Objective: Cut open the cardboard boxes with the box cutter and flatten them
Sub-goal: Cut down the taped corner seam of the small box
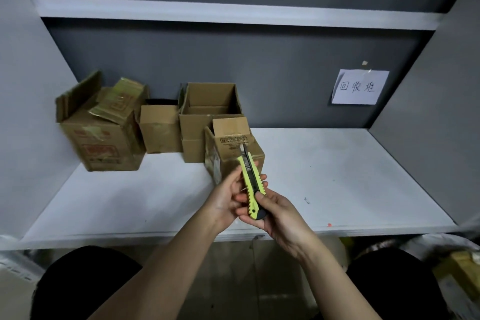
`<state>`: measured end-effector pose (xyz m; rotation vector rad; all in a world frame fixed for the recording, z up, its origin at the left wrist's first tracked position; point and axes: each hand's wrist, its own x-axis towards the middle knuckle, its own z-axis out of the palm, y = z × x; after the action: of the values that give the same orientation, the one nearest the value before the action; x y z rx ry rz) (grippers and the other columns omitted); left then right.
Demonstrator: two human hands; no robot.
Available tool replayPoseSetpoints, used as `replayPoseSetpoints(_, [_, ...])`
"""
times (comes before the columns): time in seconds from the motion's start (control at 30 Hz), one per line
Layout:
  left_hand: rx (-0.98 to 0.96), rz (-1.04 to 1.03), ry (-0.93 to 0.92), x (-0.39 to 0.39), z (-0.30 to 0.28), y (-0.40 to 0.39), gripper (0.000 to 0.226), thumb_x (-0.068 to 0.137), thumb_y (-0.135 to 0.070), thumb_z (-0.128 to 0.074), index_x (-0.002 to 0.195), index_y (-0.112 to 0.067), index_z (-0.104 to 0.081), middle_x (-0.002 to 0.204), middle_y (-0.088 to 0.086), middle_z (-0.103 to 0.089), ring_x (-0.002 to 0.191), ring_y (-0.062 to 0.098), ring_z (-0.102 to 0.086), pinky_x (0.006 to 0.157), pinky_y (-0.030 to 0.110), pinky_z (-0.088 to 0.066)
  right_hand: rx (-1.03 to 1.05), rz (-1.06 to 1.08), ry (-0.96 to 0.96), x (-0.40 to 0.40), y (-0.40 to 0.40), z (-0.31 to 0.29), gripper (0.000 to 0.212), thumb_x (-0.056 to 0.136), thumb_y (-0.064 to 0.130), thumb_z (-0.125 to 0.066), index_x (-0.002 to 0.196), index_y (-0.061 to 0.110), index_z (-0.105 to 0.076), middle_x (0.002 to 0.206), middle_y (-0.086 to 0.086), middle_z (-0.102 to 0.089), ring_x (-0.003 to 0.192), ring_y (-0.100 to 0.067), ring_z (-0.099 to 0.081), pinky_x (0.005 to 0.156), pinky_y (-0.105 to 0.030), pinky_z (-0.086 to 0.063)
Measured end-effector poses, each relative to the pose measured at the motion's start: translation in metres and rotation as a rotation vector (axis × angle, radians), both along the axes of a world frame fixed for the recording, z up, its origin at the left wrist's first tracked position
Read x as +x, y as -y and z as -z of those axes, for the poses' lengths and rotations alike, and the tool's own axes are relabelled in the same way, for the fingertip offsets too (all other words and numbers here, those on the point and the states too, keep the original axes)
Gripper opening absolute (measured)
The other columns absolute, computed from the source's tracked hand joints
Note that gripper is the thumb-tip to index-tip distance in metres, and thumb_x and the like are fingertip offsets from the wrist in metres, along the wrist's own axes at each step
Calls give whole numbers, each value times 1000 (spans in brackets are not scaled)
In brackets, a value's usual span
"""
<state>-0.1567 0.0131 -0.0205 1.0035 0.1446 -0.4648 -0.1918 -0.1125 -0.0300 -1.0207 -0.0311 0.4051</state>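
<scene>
Both hands are gripping the yellow box cutter (251, 184) over the shelf (337, 176), left hand (228, 197) steadying, right hand (275, 213) thumbing the slider, so I'd be keeping the blade short before slicing that nearest box (233, 153).

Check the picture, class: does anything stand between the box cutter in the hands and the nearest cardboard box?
Nothing visible does. Both the left hand and right hand hold the box cutter, its blade tip pointing at the nearest box directly beyond it.
</scene>
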Motion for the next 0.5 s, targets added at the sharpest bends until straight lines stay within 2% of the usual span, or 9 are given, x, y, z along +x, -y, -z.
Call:
replayPoseSetpoints(0.07, [-4, -1, 11, 1, 0, 0, 43, 101, -36, -34, 132, -12, -53, 106, 13, -62, 44, 2, -59, 34, 8, -38, -41, 39, 6, 1, -2, 1, 30, 94, 16, -46, 114, -3, -57, 95, -17, -70, 72, -21, -70, 67, -29, -58])
replayPoseSetpoints(0.1, [-14, -5, 7, 1, -1, 1, 44, 102, -36, -34, 132, -11, -53, 105, 13, -61, 41, 2, -57, 34, 8, -38, -63, 51, 5, 2, -4, 1, 29, 96, 16, -44, 114, -2, -57, 94, -16, -70, 70, -21, -69, 66, -29, -58])
replayPoseSetpoints(0.2, [-16, -27, -26, 5, 3, 1, 48, 101, -38, -34, 125, -2, -55, 104, 16, -64, 45, 3, -58, 40, 13, -42, -62, 48, -38, 1, -7, 0, 27, 101, 18, -38, 112, 1, -56, 80, -11, -67, 57, -21, -62, 59, -28, -56])
replayPoseSetpoints(0.27, [19, -24, -28, 6, 5, 1, 51, 98, -42, -38, 123, -2, -57, 97, 12, -70, 56, 6, -56, 45, 16, -42, 33, 28, -111, 0, -9, -1, 27, 99, 21, -38, 110, 4, -56, 73, -9, -62, 52, -19, -53, 53, -26, -47])
replayPoseSetpoints(0.3, [20, -26, -35, 6, 4, 1, 50, 98, -43, -39, 121, -3, -59, 88, 9, -72, 55, 6, -52, 44, 17, -41, 101, 6, -140, -1, -10, -1, 26, 97, 21, -41, 109, 4, -56, 76, -11, -61, 52, -19, -50, 53, -26, -44])
replayPoseSetpoints(0.37, [-8, -36, -64, 6, 6, -1, 43, 99, -40, -39, 109, -6, -62, 75, 6, -72, 38, 3, -43, 37, 15, -40, 184, -31, -132, -2, -9, -1, 27, 91, 13, -47, 114, 2, -54, 91, -18, -61, 57, -19, -52, 52, -25, -43])
replayPoseSetpoints(0.43, [-34, -37, -60, 6, 6, -3, 40, 98, -40, -41, 108, -9, -63, 81, 7, -72, 33, 1, -40, 38, 14, -40, 153, -47, -88, -2, -6, 1, 33, 91, 7, -47, 122, -1, -51, 103, -23, -63, 62, -20, -57, 55, -25, -49])
replayPoseSetpoints(0.5, [-50, -40, -44, 7, 6, -2, 42, 98, -40, -40, 120, -10, -59, 93, 7, -71, 39, 2, -49, 44, 14, -43, 81, -44, -53, -1, -4, 4, 31, 94, 6, -45, 123, -3, -52, 103, -24, -66, 64, -21, -62, 59, -26, -55])
